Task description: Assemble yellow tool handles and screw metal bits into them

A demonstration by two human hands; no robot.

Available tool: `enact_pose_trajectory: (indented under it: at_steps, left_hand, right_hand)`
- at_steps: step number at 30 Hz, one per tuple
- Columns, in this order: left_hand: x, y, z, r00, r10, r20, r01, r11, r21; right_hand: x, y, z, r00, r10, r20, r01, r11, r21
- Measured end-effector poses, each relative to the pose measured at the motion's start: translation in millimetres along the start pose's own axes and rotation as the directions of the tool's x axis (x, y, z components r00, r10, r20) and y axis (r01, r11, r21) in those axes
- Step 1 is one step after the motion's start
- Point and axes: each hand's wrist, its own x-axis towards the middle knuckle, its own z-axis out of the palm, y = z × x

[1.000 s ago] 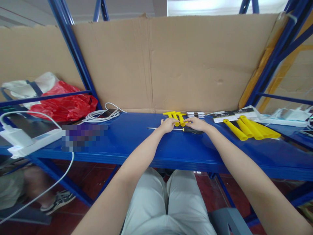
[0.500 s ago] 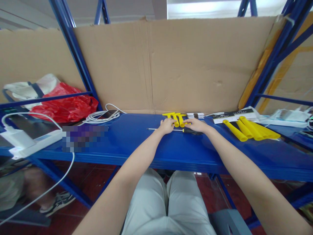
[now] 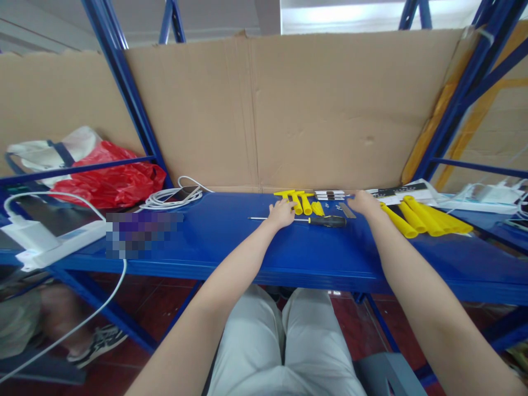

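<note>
My left hand (image 3: 282, 213) lies on the blue table with its fingers apart, touching the nearest of the yellow T-shaped plastic handles (image 3: 306, 204). Farther right, my right hand (image 3: 366, 202) reaches over the table beside a flat metal blade (image 3: 347, 210). Its fingers are bent together at the tips; what they hold, if anything, is too small to make out. A screwdriver (image 3: 327, 221) with a black and yellow grip lies in front, its shaft pointing left. Between the hands are a small yellow piece (image 3: 317, 208) and some tiny loose bits (image 3: 339, 207).
White strips with dark bands (image 3: 330, 195) lie by the cardboard (image 3: 313, 110). Several yellow tubes (image 3: 427, 217) rest at the right. Coiled white cable (image 3: 171, 197), a power strip (image 3: 78, 237) and a red bag (image 3: 119, 173) are at the left. A seated person's leg (image 3: 61, 313) shows below.
My right hand has moved right, away from the yellow handles, uncovering the screwdriver grip, the blade and the small pieces. My left hand has stayed nearly in place.
</note>
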Motion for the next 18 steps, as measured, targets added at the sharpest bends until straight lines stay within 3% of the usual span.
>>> enact_pose_trajectory:
  at_steps: [4, 7, 12, 18]
  left_hand:
    - [-3.8, 2.5, -1.6, 0.995, -0.091, 0.045, 0.09, 0.996, 0.012]
    - [-3.3, 0.9, -0.6, 0.993, -0.099, 0.07, 0.098, 0.995, 0.008]
    - [-0.8, -2.7, 0.6, 0.994, -0.088, 0.069, 0.089, 0.996, -0.008]
    - [-0.4, -4.1, -0.9, 0.992, -0.086, 0.094, 0.089, 0.996, -0.021]
  right_hand:
    - [2.7, 27.7, 0.3, 0.937, 0.324, -0.13, -0.332, 0.942, -0.049]
    - [6.1, 43.2, 7.7, 0.876, 0.472, -0.094, -0.477, 0.879, -0.027]
    - [5.3, 50.1, 13.4, 0.878, 0.473, -0.076, -0.475, 0.88, -0.014]
    - [-5.7, 35.4, -1.5, 0.886, 0.464, -0.014, -0.464, 0.886, 0.022]
